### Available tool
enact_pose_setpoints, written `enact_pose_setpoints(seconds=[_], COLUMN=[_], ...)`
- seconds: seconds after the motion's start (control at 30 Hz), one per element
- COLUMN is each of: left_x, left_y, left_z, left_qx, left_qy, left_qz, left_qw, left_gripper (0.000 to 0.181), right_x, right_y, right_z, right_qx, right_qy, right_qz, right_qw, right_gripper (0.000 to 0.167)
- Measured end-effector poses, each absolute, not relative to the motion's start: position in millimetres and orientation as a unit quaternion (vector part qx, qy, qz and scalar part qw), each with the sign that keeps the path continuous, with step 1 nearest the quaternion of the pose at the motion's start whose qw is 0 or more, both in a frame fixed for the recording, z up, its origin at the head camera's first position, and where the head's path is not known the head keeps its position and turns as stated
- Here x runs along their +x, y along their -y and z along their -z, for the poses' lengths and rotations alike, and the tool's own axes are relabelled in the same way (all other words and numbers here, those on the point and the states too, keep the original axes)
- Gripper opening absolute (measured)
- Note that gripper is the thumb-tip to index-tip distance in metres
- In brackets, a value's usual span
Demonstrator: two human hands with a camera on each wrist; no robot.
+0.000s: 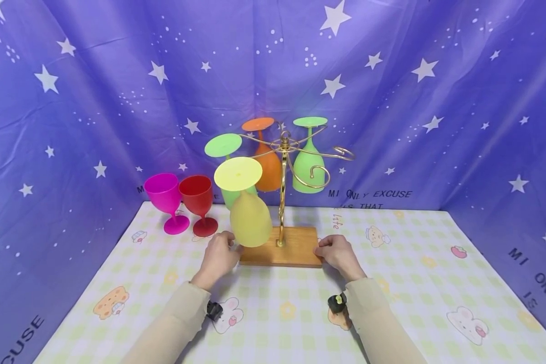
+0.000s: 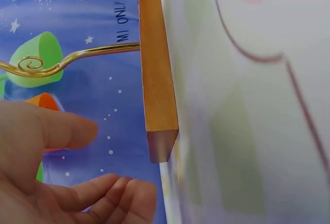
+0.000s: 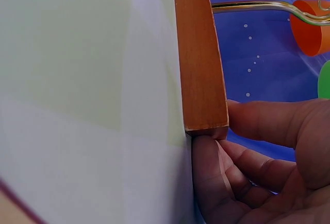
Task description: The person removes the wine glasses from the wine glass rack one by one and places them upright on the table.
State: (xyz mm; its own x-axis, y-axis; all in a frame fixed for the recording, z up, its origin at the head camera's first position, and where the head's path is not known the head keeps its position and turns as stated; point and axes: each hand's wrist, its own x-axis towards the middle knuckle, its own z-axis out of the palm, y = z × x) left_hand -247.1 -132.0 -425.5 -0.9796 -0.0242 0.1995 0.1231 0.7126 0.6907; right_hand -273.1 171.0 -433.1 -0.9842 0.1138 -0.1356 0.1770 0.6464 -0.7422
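Observation:
A wine glass rack with a gold twisted post and a wooden base stands on the table. Upside down on its arms hang a yellow goblet, an orange goblet, a green goblet at left and another green goblet at right. My right hand pinches the base's right end, thumb over the top edge and fingers against the end, as the right wrist view shows. At the left end, my left hand has its thumb and loosely bent fingers apart, with a gap to the wood in the left wrist view.
A magenta goblet and a red goblet stand upright at the back left of the table. Bare curled wire arms stick out at the rack's right. A starry blue curtain closes off the back and sides.

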Motion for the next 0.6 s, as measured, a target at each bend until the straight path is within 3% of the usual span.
enact_pose_setpoints(seconds=[0.13, 0.37, 0.6], left_x=[-248.1, -249.7, -251.7], left_y=[130.7, 129.5, 128.7], left_z=[430.5, 431.9, 430.6], left_qx=[-0.015, -0.014, -0.006], left_qy=[0.925, 0.921, 0.92], left_qz=[0.372, 0.384, 0.391], left_qw=[0.075, 0.058, 0.024], left_gripper=[0.028, 0.016, 0.023], right_x=[-273.4, -273.4, -272.5], right_y=[-170.7, -169.8, -170.5], right_z=[433.4, 432.6, 431.8], right_qx=[0.083, 0.083, 0.082], right_qy=[-0.904, -0.903, -0.902], right_qz=[0.417, 0.42, 0.423], right_qw=[0.042, 0.042, 0.041], right_gripper=[0.014, 0.014, 0.014])
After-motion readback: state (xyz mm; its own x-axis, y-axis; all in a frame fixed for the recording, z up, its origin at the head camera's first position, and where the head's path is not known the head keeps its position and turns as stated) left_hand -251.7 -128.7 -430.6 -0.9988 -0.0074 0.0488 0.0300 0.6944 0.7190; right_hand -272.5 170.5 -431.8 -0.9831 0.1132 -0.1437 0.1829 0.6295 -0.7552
